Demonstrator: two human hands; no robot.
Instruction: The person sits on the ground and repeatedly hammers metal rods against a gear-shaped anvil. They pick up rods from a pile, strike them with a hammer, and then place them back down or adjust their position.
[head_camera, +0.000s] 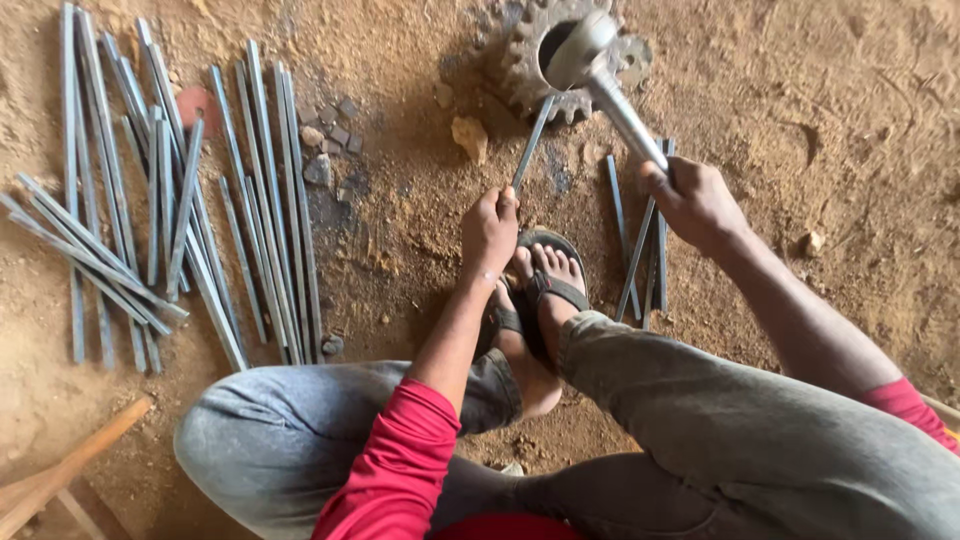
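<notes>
Seated cross-legged on the bare dirt floor (850, 90), I hold my left hand (490, 228) closed around the near end of a thin metal rod (533, 140), whose far end slants up toward 1 o'clock and rests at the rim of a toothed steel gear (520, 75) lying flat in the soil. My right hand (693, 203) is wrapped tight about the handle of a metal hammer (590, 65), its head poised over the gear's centre hole at 12 o'clock. Just beside the right hand, at 2 o'clock from my sandalled feet (545, 285), a small bundle of short rods (640, 240) lies on the floor, partly under the wrist. Well apart at 9 to 10 o'clock, a large pile of long rods (180, 200) fans out across the dirt, some crossing others; its nearest edge stands clear of my left forearm, leaving a strip of open ground between. A few stones (470, 137) sit near the gear at 11 o'clock. A wooden piece (70, 470) pokes in at 8 o'clock. Open dirt runs to the frame's right edge at 3 o'clock.
</notes>
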